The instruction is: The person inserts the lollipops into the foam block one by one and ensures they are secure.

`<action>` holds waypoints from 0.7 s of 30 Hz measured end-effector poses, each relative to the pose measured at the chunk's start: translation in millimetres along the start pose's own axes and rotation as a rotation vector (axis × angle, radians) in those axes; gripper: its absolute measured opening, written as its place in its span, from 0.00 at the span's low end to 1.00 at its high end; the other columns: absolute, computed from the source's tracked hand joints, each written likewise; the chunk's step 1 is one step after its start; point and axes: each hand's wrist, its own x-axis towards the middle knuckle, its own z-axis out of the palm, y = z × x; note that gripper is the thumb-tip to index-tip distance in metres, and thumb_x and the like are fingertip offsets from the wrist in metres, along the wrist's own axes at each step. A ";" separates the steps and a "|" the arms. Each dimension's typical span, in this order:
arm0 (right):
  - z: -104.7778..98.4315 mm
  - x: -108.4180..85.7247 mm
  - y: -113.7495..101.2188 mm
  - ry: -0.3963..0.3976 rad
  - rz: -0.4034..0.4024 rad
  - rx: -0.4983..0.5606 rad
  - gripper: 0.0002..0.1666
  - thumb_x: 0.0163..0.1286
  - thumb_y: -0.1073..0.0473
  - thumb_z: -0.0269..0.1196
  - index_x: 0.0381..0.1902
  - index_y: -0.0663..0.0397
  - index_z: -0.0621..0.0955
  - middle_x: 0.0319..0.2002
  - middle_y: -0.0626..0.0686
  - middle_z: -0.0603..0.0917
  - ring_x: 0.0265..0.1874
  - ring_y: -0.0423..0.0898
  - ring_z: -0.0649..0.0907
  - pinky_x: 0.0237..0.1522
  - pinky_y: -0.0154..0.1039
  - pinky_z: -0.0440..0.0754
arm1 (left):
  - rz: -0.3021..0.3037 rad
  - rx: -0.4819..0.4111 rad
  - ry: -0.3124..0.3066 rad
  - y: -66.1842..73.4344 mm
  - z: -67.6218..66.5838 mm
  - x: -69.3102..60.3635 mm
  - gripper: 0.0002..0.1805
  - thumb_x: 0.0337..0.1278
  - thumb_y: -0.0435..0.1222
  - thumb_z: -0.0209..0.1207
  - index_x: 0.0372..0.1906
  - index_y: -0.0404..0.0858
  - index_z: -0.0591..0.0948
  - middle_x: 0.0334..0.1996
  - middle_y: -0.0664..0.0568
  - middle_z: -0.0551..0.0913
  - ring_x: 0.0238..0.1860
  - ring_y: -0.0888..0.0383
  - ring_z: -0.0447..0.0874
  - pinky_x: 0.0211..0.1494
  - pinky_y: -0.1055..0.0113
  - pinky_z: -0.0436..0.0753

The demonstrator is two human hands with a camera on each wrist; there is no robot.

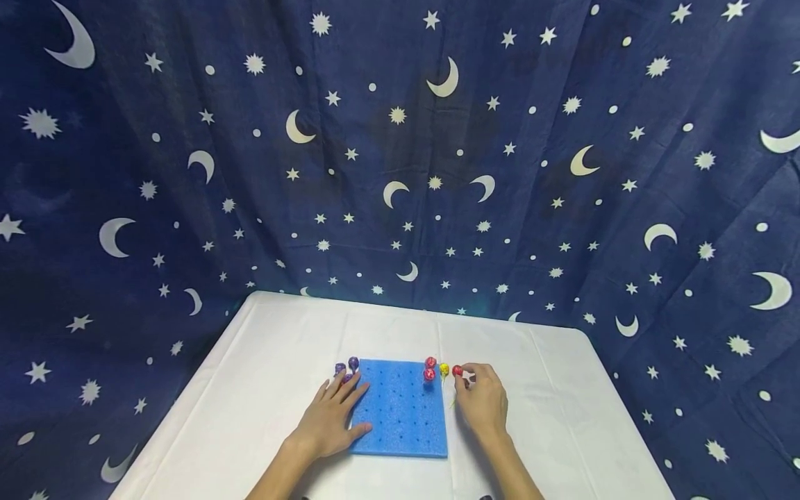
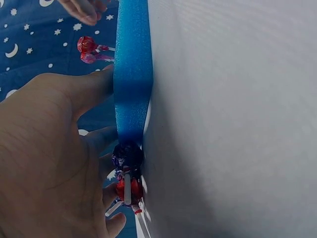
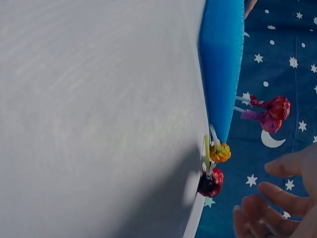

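Note:
A blue foam block point(image 1: 400, 423) with rows of small holes lies flat on the table. My left hand point(image 1: 328, 420) rests on its left edge with fingers spread, and the left wrist view shows the thumb against the block's side. Purple lollipops point(image 1: 353, 363) lie by those fingers; a red lollipop point(image 2: 130, 191) lies among them. Two lollipops, a red one point(image 3: 279, 107) and a pink one point(image 3: 270, 124), stand upright in the block's far right corner. My right hand point(image 1: 481, 399) hovers with loosely bent fingers above a yellow lollipop point(image 3: 220, 152) and a dark red lollipop point(image 3: 211, 183), apart from both.
A white cloth covers the table point(image 1: 550, 417). Behind and on both sides hangs a dark blue curtain point(image 1: 375, 187) printed with moons and stars.

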 end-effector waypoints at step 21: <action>2.4 0.2 15.2 -0.232 0.144 -0.059 0.23 0.65 0.55 0.74 0.55 0.60 0.86 0.41 0.59 0.87 0.38 0.57 0.87 0.41 0.55 0.86 | 0.022 -0.027 0.050 0.2 2.9 -0.7 0.43 0.65 0.62 0.61 0.77 0.43 0.71 0.80 0.42 0.64 0.80 0.35 0.55 0.77 0.31 0.59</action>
